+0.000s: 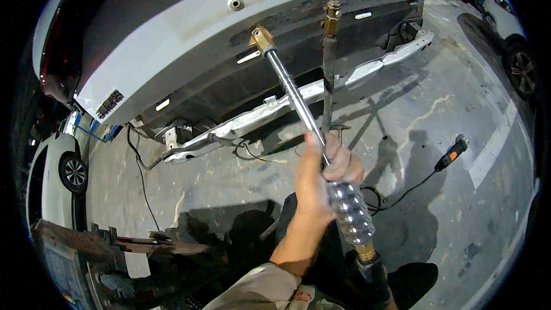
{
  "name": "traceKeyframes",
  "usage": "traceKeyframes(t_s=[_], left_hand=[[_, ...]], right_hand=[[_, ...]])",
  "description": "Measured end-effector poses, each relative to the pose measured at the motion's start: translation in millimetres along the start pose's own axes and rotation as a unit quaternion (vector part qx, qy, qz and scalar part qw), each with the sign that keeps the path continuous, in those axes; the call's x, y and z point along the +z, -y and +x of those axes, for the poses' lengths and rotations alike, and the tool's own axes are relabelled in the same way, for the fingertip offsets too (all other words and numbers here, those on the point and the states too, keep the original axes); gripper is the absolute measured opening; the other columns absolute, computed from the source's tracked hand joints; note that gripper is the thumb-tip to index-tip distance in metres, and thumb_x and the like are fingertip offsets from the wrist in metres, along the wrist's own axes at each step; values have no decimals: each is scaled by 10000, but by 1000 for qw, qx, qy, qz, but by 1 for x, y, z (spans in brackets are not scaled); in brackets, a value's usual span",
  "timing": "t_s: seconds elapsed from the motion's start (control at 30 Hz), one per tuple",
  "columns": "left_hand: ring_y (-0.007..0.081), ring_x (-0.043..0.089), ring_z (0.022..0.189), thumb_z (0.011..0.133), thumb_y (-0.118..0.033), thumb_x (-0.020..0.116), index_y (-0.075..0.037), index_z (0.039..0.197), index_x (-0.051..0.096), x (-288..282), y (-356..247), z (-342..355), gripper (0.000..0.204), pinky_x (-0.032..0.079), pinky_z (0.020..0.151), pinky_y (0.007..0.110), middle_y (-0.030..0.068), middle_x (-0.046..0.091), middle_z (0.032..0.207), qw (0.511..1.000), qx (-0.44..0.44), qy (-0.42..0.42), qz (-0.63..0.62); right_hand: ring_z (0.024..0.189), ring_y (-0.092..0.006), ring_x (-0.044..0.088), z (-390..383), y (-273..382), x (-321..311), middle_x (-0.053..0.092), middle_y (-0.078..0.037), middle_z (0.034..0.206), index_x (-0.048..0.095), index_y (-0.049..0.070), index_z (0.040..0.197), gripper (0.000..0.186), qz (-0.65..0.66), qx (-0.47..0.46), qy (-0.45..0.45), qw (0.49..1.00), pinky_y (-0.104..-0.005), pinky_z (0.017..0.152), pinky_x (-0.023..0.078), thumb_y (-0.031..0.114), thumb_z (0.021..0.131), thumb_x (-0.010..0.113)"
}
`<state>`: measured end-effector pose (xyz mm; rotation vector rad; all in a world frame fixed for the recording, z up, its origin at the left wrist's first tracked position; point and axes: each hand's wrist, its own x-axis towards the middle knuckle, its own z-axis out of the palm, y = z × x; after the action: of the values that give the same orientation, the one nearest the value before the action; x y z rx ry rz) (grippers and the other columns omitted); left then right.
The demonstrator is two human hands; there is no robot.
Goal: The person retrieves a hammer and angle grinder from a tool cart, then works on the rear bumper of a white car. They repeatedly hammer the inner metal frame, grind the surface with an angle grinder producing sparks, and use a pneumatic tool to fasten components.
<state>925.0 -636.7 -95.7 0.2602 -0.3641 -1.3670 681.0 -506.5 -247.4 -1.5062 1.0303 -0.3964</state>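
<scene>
My left hand (322, 171) is closed around the shiny steel shaft (290, 89) of a slide hammer, just above its ribbed chrome weight (351, 212). The shaft runs up and left to a brass tip (262, 38) that sits against the white rear panel of a car (172, 40). Below the weight, a brass collar and a black handle (373, 272) reach the lower edge. My right hand is not visible. A second, dark rusty rod (328, 69) with a brass top stands upright next to the shaft, against the panel.
A bare silver bumper beam (258, 116) hangs under the panel, with loose wires. An orange-and-black tool (453, 152) with a black cable lies on the concrete floor to the right. White cars stand at left (57, 178) and upper right (505, 17). A dark metal frame (115, 247) sits lower left.
</scene>
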Motion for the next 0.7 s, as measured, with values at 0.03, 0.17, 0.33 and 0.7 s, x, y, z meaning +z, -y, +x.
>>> traceKeyframes(t_s=[0.03, 0.17, 0.33, 0.7], left_hand=[[124, 422, 538, 975, -496, 384, -149, 764, 368, 7, 1, -10, 406, 352, 542, 266, -67, 328, 541, 991, 35, -53, 121], [146, 396, 545, 968, -464, 422, -150, 768, 377, 15, 0, -15, 375, 336, 556, 283, -49, 305, 525, 963, 63, -118, 235], [167, 408, 515, 981, -469, 387, -122, 749, 367, -10, -15, -9, 418, 378, 564, 312, -20, 308, 539, 996, 34, -45, 67], [141, 365, 493, 986, -467, 355, -157, 756, 372, 0, -20, -9, 386, 329, 539, 293, -62, 292, 499, 993, 28, -44, 105]], right_hand=[[825, -286, 612, 0, -6, 0, 617, -124, 897, 566, 48, 1052, 327, -25, -9, 7, 1000, -379, 741, 506, 264, 824, 657], [813, -303, 622, 1, -24, 1, 622, -134, 879, 573, 56, 1034, 307, -104, -56, 5, 993, -392, 715, 510, 216, 798, 687], [802, -338, 626, 14, 11, -5, 629, -142, 854, 572, 58, 998, 350, 109, 87, 61, 988, -405, 695, 514, 250, 750, 727], [819, -298, 629, 2, 18, -3, 623, -130, 881, 563, 68, 1026, 389, -135, -14, -14, 991, -394, 697, 512, 201, 713, 752]])
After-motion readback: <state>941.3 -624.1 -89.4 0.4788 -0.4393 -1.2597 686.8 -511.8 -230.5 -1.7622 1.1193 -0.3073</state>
